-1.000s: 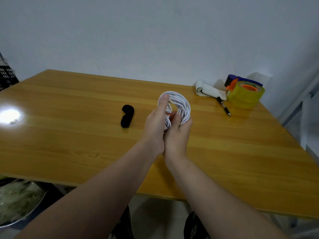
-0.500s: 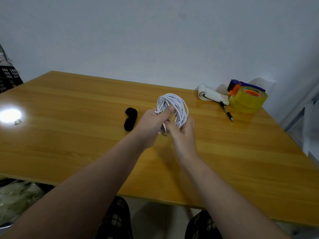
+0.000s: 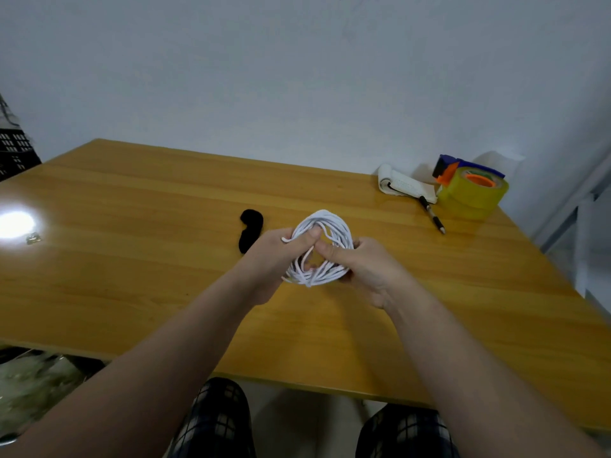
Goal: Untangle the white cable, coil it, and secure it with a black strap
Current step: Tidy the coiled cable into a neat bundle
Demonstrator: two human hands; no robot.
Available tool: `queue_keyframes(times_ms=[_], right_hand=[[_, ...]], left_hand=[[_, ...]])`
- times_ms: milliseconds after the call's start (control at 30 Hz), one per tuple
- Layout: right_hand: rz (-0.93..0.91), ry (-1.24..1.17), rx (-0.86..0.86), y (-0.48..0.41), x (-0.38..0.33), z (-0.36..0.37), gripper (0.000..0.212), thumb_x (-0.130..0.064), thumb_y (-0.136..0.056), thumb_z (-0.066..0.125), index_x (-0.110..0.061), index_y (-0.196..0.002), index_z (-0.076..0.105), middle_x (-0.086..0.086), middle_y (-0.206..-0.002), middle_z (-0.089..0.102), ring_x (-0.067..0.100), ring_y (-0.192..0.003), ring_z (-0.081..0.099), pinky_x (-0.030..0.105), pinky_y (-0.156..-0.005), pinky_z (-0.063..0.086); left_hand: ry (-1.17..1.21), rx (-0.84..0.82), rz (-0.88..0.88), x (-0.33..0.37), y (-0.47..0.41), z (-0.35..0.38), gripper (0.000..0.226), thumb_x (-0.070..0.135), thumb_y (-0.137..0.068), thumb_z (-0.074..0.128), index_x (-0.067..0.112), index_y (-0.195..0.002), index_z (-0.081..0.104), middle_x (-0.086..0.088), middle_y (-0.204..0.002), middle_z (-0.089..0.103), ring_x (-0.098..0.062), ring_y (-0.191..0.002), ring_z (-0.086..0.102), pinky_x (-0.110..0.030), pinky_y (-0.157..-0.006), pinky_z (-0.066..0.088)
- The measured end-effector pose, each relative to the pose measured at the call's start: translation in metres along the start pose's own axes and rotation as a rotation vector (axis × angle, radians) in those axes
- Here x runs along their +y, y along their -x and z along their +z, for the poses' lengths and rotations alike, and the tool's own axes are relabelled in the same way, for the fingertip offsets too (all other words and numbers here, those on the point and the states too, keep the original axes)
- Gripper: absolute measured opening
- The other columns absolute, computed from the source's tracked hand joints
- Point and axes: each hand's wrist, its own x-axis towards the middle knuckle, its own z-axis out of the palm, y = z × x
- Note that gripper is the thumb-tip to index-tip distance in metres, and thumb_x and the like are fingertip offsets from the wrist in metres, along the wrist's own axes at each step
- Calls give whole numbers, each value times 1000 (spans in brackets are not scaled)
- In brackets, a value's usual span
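White cable (image 3: 337, 226) coil hides most fingers of left hand (image 3: 271, 259) and right hand (image 3: 370, 269) gripping it.

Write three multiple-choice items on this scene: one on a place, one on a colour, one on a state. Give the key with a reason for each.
1. Where is the black strap?
A. on the table, beside the left hand
B. wrapped round the coil
C. on the floor

2. The big tape roll is:
A. red
B. yellow
C. white

3. The white cable is:
A. lying loose on the table
B. strapped up
C. coiled and held in both hands

Key:
1 A, it lies on bare wood just left of that hand.
2 B, its sides look yellow.
3 C, the left hand and right hand both grip the coil, with no strap on it.
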Motion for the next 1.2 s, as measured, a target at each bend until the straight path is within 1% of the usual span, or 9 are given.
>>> queue_keyframes(times_ms=[100, 200, 367, 533, 700, 833, 933, 1067, 1200], right_hand=[[2, -103, 61, -1, 3, -3, 13, -16, -79, 73, -7, -77, 64, 9, -72, 65, 27, -75, 64, 38, -76, 53], [27, -408, 81, 0, 6, 4, 11, -5, -83, 64, -8, -73, 61, 4, -63, 60, 14, -61, 61, 21, -51, 48], [-72, -787, 125, 1, 10, 24, 20, 3, -84, 56, -5, -65, 56, 2, -52, 50, 11, -48, 54, 22, -52, 49], [-208, -507, 139, -5, -3, 31, 36, -2, -77, 58, -12, -45, 46, 1, -41, 32, 14, -33, 31, 23, -39, 33], [-246, 85, 119, -24, -21, 45, 26, -7, -72, 62, -9, -51, 47, 2, -42, 29, 16, -37, 25, 26, -42, 26], [-277, 331, 84, -33, -20, 63, 32, -17, -73, 64, -8, -45, 50, 7, -44, 41, 15, -41, 33, 29, -45, 29], [-377, 372, 102, -35, -19, 71, 34, -24, -79, 59, -17, -46, 61, -8, -40, 46, 5, -38, 37, 24, -45, 30], [-378, 270, 178, -49, -19, 70, 42, -46, -95, 39, -7, -88, 53, -3, -69, 47, 12, -60, 43, 29, -55, 35], [-346, 258, 282, -76, -15, 75, 54, -60, -94, 23, -17, -74, 48, 0, -69, 49, 18, -64, 46, 37, -63, 39]], left_hand=[[103, 40, 27, -4, 2, 0, 27, 23, -89, 63, -4, -89, 64, -11, -66, 58, -22, -60, 58, -29, -58, 49], [170, 96, 14, -7, -1, 1, 21, 18, -88, 65, -3, -87, 66, -9, -66, 59, -23, -60, 59, -28, -54, 49], [305, 48, -2, -16, -1, -3, 25, 21, -87, 64, 0, -99, 69, -12, -82, 65, -22, -74, 63, -30, -65, 52], [335, -114, -9, -19, 4, -13, 36, 28, -85, 57, 1, -110, 55, -9, -78, 61, -18, -67, 61, -27, -60, 52], [-107, -61, 57, -1, 2, -26, 30, 53, -91, 32, 34, -104, 52, -3, -86, 66, -3, -79, 66, -18, -65, 51], [-61, 123, 31, 16, -13, -42, 85, 77, -69, 17, 15, -101, 66, -4, -93, 72, -17, -92, 66, -30, -76, 51], [-276, 126, 161, 13, -13, -41, 85, 66, -88, 16, -5, -84, 62, -9, -77, 65, -11, -70, 60, -22, -68, 46], [-430, 129, 99, 6, -13, -44, 88, 75, -79, 18, -3, -70, 57, -13, -63, 52, -14, -53, 51, -27, -57, 42], [-487, 52, -7, 7, -18, -51, 86, 86, -66, 33, 3, -72, 54, -7, -64, 39, -9, -52, 43, -27, -63, 40]])
